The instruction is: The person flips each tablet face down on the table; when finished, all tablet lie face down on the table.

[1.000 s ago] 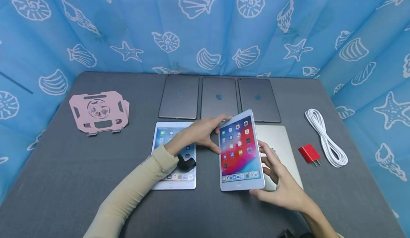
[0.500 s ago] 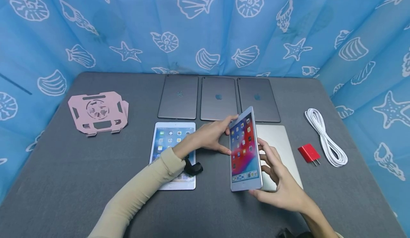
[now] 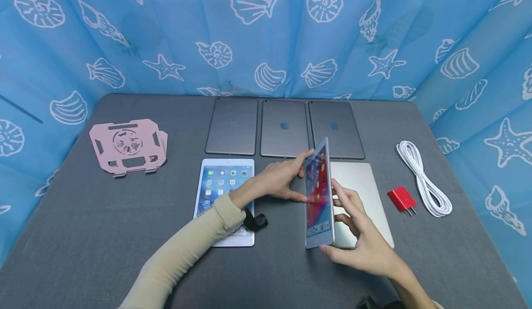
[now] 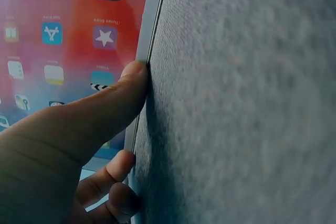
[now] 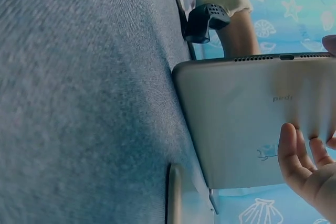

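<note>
A white-framed tablet (image 3: 318,193) with a lit red and blue screen stands steeply tilted on its left long edge, its screen facing left. My left hand (image 3: 280,179) holds that lower edge toward the far end; in the left wrist view its thumb (image 4: 113,95) lies on the screen's border. From the right, my right hand (image 3: 367,244) grips the tablet, thumb at the near short edge. The right wrist view shows its fingers against the silver back (image 5: 231,124). Under the left forearm lies a second lit tablet (image 3: 218,179), partly covered. A silver tablet (image 3: 367,198) lies face down behind the right hand.
Three dark grey tablets, left (image 3: 232,126), middle (image 3: 284,129) and right (image 3: 335,131), lie face down along the back. A pink stand (image 3: 129,145) is at the left. A red charger plug (image 3: 401,199) and coiled white cable (image 3: 421,179) lie right. Blue curtains enclose the table.
The held tablet has turned from facing up toward me to nearly on edge, its left side shifting right. My left hand has moved right with it, while the right hand stays almost in place.
</note>
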Motion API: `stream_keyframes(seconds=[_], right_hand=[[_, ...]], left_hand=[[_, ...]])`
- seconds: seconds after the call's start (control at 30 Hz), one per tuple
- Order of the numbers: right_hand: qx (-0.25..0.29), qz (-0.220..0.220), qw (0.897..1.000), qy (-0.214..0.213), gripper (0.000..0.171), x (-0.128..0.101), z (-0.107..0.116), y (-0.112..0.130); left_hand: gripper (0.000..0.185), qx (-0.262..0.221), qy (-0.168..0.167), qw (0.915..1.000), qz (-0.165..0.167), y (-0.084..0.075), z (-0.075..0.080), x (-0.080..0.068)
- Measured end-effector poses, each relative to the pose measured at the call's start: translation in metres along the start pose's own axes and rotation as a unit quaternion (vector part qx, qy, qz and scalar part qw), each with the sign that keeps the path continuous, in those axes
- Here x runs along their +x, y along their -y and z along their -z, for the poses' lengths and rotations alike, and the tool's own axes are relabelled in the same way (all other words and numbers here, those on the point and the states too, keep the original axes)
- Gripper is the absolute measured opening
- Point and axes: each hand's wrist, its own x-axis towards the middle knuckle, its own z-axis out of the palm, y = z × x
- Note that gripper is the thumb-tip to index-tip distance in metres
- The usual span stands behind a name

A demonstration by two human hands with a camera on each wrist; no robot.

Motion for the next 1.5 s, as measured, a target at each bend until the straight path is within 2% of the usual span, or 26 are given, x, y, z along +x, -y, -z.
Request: stream_keyframes(seconds=[0.2,0.33,0.43,0.57,0.73,0.87,1.23,1.4,1.5], right_hand=[[0.000,0.007,1.000,-0.007,0.121,0.001,-0.001,0.002],[-0.011,0.002,1.000,-0.007,0.121,0.001,-0.002,0.003],[-0.018,-0.003,1.000,-0.007,0.121,0.002,-0.002,0.005],[-0.025,-0.007,1.000,-0.006,0.121,0.003,-0.002,0.006],[-0.036,-0.014,0.999,-0.005,0.122,0.004,-0.003,0.007],[-0.041,-0.012,0.999,-0.002,0.121,0.005,-0.004,0.007],[-0.030,-0.012,0.999,0.012,0.117,0.008,-0.011,0.004],[-0.038,-0.011,0.999,0.022,0.117,0.009,-0.015,-0.001],[-0.046,-0.035,0.998,0.033,0.118,0.007,-0.016,-0.002]], left_hand=[[0.118,-0.011,-0.001,0.9999,-0.010,-0.002,-0.001,0.000],[0.116,-0.052,0.012,0.9979,-0.037,0.002,0.000,-0.001],[0.114,-0.105,0.033,0.9924,-0.056,0.005,0.003,-0.003],[0.103,-0.172,0.063,0.9812,-0.062,0.005,0.013,-0.006],[0.083,-0.219,0.062,0.9721,-0.056,0.002,0.025,-0.008],[0.085,-0.217,0.042,0.9730,-0.066,-0.001,0.032,-0.009],[0.101,-0.189,0.032,0.9784,-0.078,-0.007,0.044,-0.009],[0.107,-0.200,0.029,0.9762,-0.079,-0.005,0.045,-0.010],[0.108,-0.211,0.028,0.9739,-0.078,-0.003,0.046,-0.010]])
